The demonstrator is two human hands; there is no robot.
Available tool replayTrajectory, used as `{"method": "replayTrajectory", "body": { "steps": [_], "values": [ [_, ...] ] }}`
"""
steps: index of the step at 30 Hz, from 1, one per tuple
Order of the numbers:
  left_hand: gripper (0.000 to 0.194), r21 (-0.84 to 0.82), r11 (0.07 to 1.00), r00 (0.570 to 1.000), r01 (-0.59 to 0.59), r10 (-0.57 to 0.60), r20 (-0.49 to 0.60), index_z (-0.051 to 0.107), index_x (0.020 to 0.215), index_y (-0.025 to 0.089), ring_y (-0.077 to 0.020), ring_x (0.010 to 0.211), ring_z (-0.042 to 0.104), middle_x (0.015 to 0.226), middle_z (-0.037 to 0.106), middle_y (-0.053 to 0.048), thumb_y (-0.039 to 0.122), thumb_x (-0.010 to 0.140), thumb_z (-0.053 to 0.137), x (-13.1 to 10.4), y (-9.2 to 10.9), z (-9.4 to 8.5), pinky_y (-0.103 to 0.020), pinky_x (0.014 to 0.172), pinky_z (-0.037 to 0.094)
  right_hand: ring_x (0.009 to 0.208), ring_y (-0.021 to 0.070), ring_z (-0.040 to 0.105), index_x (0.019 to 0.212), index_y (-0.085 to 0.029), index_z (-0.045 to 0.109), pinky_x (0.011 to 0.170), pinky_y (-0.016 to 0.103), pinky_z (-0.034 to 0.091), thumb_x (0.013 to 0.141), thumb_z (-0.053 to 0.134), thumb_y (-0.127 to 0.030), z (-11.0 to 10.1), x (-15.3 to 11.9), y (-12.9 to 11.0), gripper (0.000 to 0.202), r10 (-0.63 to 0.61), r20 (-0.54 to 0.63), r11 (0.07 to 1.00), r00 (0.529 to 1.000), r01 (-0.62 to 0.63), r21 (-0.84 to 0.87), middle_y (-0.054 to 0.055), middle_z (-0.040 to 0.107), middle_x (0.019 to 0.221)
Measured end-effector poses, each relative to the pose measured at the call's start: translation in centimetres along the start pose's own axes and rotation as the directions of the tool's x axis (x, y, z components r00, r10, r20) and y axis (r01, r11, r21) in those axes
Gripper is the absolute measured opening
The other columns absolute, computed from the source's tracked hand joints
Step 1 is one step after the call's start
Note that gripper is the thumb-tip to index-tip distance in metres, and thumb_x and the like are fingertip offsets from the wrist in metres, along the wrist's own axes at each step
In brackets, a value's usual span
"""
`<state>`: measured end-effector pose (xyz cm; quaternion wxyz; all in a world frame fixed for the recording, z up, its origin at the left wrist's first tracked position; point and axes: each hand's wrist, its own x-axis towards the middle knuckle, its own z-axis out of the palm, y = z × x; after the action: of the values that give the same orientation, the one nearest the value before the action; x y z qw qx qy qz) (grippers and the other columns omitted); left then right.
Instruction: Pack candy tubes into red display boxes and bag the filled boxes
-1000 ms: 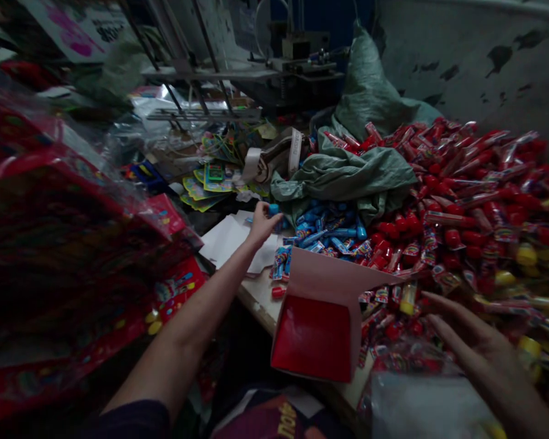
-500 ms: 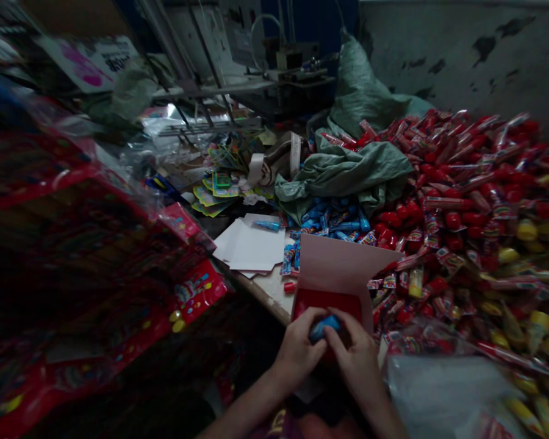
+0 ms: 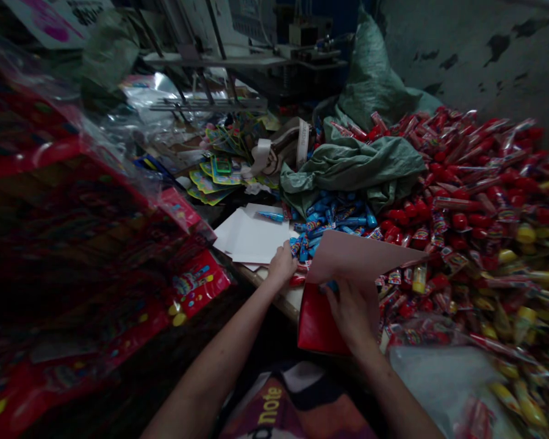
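Observation:
My right hand reaches into an open red box with a raised pale flap. Its fingers are closed on a small blue wrapped tube, mostly hidden by the hand and the box. To the left of the box, my left hand touches the near edge of a pile of blue wrapped tubes. Its fingertips are hidden among them, so whether it grips one does not show. White cardboard sheets lie beside that hand, with one blue tube on top.
A large heap of red wrapped tubes fills the right, with yellow ones nearer. Green sacking lies behind the blue pile. Stacked red packages stand at left. A machine and a full sack are at the back.
My hands were together over the box around blue tubes. Now they are apart: the left has moved forward and left to the blue pile, and the right has gone into the box.

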<state>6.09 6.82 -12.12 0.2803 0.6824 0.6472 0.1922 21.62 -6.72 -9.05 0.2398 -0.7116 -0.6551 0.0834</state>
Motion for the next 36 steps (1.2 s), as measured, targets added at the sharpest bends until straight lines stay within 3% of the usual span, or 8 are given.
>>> {"method": "replayTrajectory", "body": {
  "steps": [6, 11, 15, 17, 21, 28, 33, 36],
  "values": [
    [0.031, -0.022, 0.994, 0.995, 0.104, -0.105, -0.005, 0.052, 0.111, 0.008, -0.0308, 0.098, 0.060, 0.110, 0.055, -0.022, 0.011, 0.081, 0.055, 0.6, 0.4, 1.5, -0.039, 0.081, 0.044, 0.090, 0.0251, 0.065, 0.111, -0.014, 0.058, 0.073, 0.032, 0.050, 0.090, 0.050, -0.017, 1.0, 1.5, -0.9, 0.022, 0.056, 0.253, 0.985, 0.966, -0.012, -0.171, 0.017, 0.066, 0.106],
    [0.049, -0.137, 0.979, 0.986, 0.153, -0.161, -0.050, 0.046, 0.121, 0.009, -0.0274, 0.099, 0.060, 0.103, 0.059, -0.015, 0.013, 0.074, 0.062, 0.1, -1.2, -1.0, -0.036, 0.083, 0.046, 0.096, 0.0255, 0.065, 0.112, -0.015, 0.060, 0.083, 0.036, 0.050, 0.088, 0.053, -0.022, 0.6, 1.8, 0.8, 0.026, -0.022, 0.235, 0.994, 0.972, -0.004, 0.110, 0.014, 0.068, 0.108],
    [0.051, -0.337, 0.928, 0.982, 0.161, -0.185, -0.040, 0.038, 0.127, 0.011, -0.0194, 0.077, 0.063, 0.094, 0.058, -0.007, 0.026, 0.081, 0.055, -3.9, -2.6, -4.5, -0.032, 0.070, 0.050, 0.106, 0.0237, 0.061, 0.112, -0.019, 0.062, 0.096, 0.041, 0.045, 0.090, 0.049, -0.033, -0.8, 0.0, 2.9, 0.029, 0.079, -0.011, 0.938, 0.997, -0.071, 0.340, 0.011, 0.066, 0.113],
    [0.048, -0.637, 0.757, 0.990, 0.142, -0.120, 0.078, 0.043, 0.121, 0.015, -0.0156, 0.073, 0.062, 0.094, 0.058, -0.004, 0.031, 0.079, 0.059, -7.0, -2.5, -5.6, -0.030, 0.069, 0.050, 0.111, 0.0247, 0.058, 0.108, -0.019, 0.064, 0.099, 0.043, 0.043, 0.090, 0.048, -0.038, -1.5, -1.1, 3.0, 0.031, 0.174, -0.116, 0.909, 0.978, -0.114, 0.401, 0.011, 0.065, 0.114],
    [0.047, -0.806, 0.525, 0.931, 0.274, 0.067, 0.360, 0.051, 0.113, 0.020, -0.0122, 0.070, 0.060, 0.090, 0.059, 0.000, 0.034, 0.073, 0.069, -12.9, -0.5, -5.5, -0.025, 0.066, 0.048, 0.087, 0.0200, 0.065, 0.114, -0.019, 0.062, 0.079, 0.033, 0.053, 0.089, 0.049, -0.044, -2.9, -2.4, 0.5, 0.038, 0.268, 0.085, 0.763, 0.960, -0.265, 0.589, 0.008, 0.068, 0.104],
    [0.037, -0.733, 0.669, 0.917, 0.122, 0.206, 0.341, 0.057, 0.109, 0.020, -0.0166, 0.084, 0.060, 0.096, 0.063, -0.003, 0.023, 0.073, 0.066, -15.6, 3.1, -2.8, -0.027, 0.075, 0.048, 0.077, 0.0177, 0.065, 0.105, -0.020, 0.064, 0.068, 0.025, 0.051, 0.088, 0.052, -0.039, -5.1, -2.4, -1.5, 0.029, 0.052, 0.303, 0.760, 0.952, -0.235, 0.607, 0.003, 0.070, 0.090],
    [0.042, -0.556, 0.814, 0.981, -0.167, 0.192, -0.013, 0.054, 0.120, 0.022, -0.0220, 0.106, 0.055, 0.114, 0.059, -0.008, 0.022, 0.078, 0.059, -13.2, 1.6, -1.9, -0.035, 0.091, 0.044, 0.096, 0.0215, 0.064, 0.109, -0.020, 0.061, 0.087, 0.033, 0.048, 0.089, 0.051, -0.031, -5.4, -1.3, -0.1, 0.025, 0.017, 0.103, 0.879, 0.995, -0.064, 0.472, 0.007, 0.069, 0.105],
    [0.046, -0.432, 0.892, 0.991, -0.130, 0.104, -0.084, 0.051, 0.123, 0.019, -0.0202, 0.091, 0.056, 0.103, 0.057, -0.008, 0.021, 0.077, 0.055, -12.1, 0.3, -0.1, -0.034, 0.080, 0.048, 0.097, 0.0224, 0.064, 0.112, -0.018, 0.058, 0.087, 0.034, 0.048, 0.089, 0.050, -0.023, -3.8, 0.3, -0.3, 0.024, -0.083, 0.084, 0.941, 0.993, 0.051, 0.336, 0.010, 0.067, 0.107]
  ]
}}
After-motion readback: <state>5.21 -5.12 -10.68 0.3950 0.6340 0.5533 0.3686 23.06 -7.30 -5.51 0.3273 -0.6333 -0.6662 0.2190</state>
